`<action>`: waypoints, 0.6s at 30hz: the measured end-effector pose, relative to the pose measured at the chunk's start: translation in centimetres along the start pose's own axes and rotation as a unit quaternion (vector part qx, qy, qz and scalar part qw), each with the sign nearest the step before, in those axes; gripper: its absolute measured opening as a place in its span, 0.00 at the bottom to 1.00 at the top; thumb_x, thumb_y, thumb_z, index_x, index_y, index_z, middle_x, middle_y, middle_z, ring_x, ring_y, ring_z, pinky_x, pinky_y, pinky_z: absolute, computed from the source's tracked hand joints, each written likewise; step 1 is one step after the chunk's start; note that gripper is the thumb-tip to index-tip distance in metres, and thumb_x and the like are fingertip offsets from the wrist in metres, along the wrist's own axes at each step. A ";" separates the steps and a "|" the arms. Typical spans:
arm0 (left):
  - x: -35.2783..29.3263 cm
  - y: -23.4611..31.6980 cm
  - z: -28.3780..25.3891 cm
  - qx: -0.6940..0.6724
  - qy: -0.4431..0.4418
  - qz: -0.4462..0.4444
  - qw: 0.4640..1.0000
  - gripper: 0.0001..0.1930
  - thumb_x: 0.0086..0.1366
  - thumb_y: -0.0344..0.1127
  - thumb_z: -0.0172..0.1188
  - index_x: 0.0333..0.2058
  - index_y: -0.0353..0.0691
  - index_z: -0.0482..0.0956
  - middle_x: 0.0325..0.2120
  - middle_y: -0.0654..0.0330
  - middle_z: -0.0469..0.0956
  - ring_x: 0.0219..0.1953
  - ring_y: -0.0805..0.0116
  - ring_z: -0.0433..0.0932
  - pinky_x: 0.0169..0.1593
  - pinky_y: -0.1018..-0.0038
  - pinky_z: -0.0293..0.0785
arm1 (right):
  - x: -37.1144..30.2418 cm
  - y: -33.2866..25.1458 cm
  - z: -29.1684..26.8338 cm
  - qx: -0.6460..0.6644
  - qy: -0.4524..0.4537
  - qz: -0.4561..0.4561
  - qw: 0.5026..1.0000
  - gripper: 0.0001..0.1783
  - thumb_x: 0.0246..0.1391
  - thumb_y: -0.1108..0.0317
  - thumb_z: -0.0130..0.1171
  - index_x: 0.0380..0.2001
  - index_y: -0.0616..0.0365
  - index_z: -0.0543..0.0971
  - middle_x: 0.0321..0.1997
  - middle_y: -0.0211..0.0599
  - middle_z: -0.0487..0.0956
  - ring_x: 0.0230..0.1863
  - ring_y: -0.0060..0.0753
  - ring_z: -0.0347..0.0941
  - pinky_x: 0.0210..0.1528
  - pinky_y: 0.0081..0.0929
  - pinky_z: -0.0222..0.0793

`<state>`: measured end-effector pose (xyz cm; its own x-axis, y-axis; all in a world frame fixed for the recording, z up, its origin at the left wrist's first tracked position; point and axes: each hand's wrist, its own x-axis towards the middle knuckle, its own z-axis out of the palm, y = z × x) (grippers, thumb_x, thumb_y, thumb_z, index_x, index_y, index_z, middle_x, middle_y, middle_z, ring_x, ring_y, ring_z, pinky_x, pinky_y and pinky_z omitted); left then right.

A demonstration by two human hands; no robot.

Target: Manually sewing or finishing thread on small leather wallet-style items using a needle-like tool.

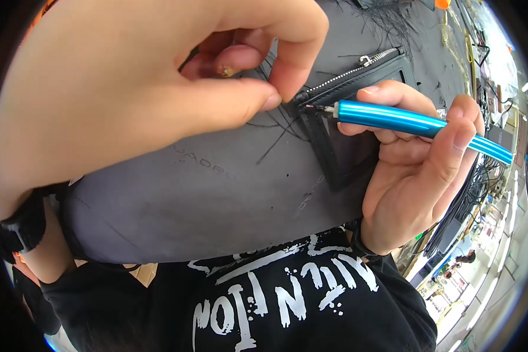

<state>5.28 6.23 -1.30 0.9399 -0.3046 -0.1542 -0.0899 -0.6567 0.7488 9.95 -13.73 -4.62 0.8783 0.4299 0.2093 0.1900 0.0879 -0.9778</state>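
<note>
My left hand (158,100) is raised at the upper left, thumb and index fingertip pressed together in a pinch. Thin black threads (274,142) lie just below and beside that pinch; whether one is caught in it I cannot make out. Between the fingers and thumb of my right hand (413,167) is a shiny blue pen-shaped tool (393,119) with a thin dark metal tip. The tip reaches the near-left corner of a black leather zip pouch (324,144), close to the left fingertips. Its silver zipper (349,75) runs along the upper edge; my right hand covers part of the pouch.
A dark grey padded work surface (217,199) with a rounded near edge lies under everything, against my black shirt (287,293). Cut black thread scraps (393,23) are heaped at its far side. Black cords (460,202) and a cluttered workshop stand to the right.
</note>
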 end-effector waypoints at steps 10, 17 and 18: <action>0.4 2.1 0.0 0.085 -0.011 -0.022 0.996 0.07 0.39 0.21 0.54 0.22 0.36 0.69 0.18 0.65 0.66 0.18 0.76 0.57 0.21 0.79 0.54 | 0.6 -0.9 -0.4 -0.202 -0.055 -0.018 0.978 0.15 0.62 0.56 0.36 0.32 0.59 0.56 0.29 0.61 0.75 0.21 0.39 0.75 0.27 0.23 0.75; -0.1 0.2 -0.2 0.007 -0.035 0.001 0.999 0.07 0.40 0.22 0.54 0.21 0.36 0.69 0.17 0.65 0.65 0.18 0.76 0.57 0.21 0.80 0.55 | 0.1 0.1 0.3 -0.062 -0.015 -0.028 0.998 0.15 0.62 0.56 0.36 0.32 0.58 0.56 0.29 0.61 0.75 0.21 0.38 0.75 0.27 0.23 0.75; -0.2 0.2 -0.2 0.004 -0.034 0.001 0.999 0.07 0.40 0.22 0.54 0.21 0.36 0.69 0.17 0.65 0.65 0.18 0.76 0.57 0.21 0.80 0.55 | 0.0 0.1 0.4 -0.056 -0.014 -0.027 0.998 0.15 0.62 0.56 0.36 0.32 0.59 0.56 0.29 0.61 0.75 0.21 0.39 0.75 0.27 0.23 0.75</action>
<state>5.11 6.30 -0.95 0.9148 -0.3528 -0.1968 -0.0946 -0.6608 0.7446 9.82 -13.34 -4.67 0.8534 0.4516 0.2604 0.2862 0.0117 -0.9581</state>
